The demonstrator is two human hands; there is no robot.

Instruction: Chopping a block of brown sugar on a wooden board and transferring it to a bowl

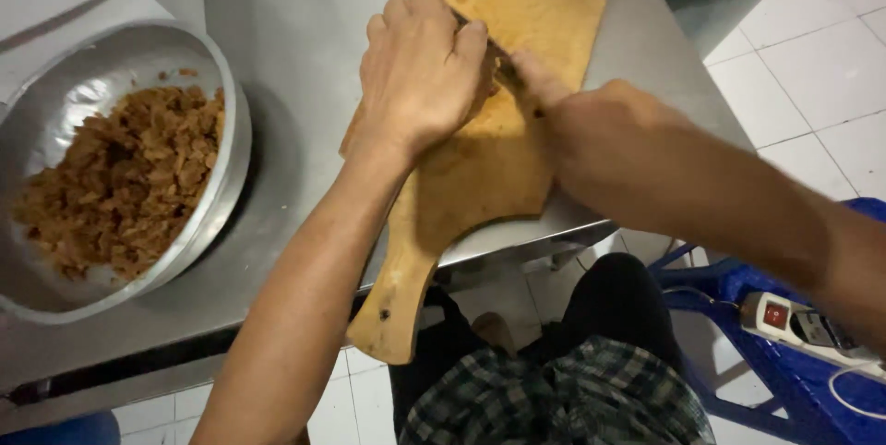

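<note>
Pale wooden paddle-shaped cutting board [480, 168] lies on the grey steel table [295, 57], right of centre, its handle pointing near and overhanging the table's near edge. Left hand [420, 71] rests on the board's middle; right hand [572, 117] is just right of it, the two touching at a dark knife blade [498, 57] between them. Round metal bowl [198, 223] sits at the table's left, holding brown chopped crumbly pieces [120, 186]. Blue plastic stool [784, 380] stands near right on the floor, a white power strip [798, 325] on it.
</note>
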